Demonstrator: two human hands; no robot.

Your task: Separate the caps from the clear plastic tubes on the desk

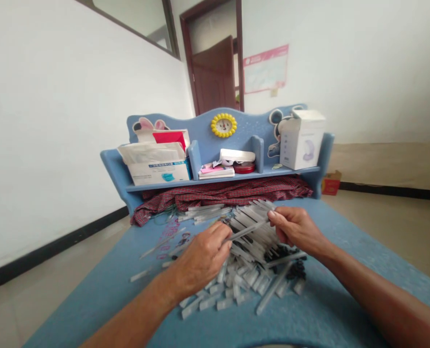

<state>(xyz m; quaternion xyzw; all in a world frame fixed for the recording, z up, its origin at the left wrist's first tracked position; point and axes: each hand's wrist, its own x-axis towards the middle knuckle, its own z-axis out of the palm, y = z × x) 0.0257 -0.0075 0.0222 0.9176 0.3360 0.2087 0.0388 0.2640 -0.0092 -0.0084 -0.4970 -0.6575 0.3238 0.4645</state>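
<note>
A thin translucent plastic tube (pixel 249 229), like a pen barrel, spans the gap between my two hands above the pile. My left hand (pixel 207 251) is closed around its near end, fingers curled down. At the far end, my right hand (pixel 295 226) pinches it between thumb and fingers. Beneath lie many longer translucent tubes (pixel 249 217), stacked roughly parallel. Short clear cap-like pieces (pixel 233 290) are scattered nearer to me. A heap of small black parts (pixel 295 266) sits below my right hand, partly covered by tubes. My left fingers hide some of the pile.
The blue desk (pixel 345 251) has a raised shelf (pixel 215 182) at its back. A checked cloth (pixel 229 191) is bunched beneath it. On the shelf stand a mask box (pixel 160 169), a white carton (pixel 302 140) and a red round tin (pixel 244 167). Thin white sticks (pixel 204 212) lie farther back.
</note>
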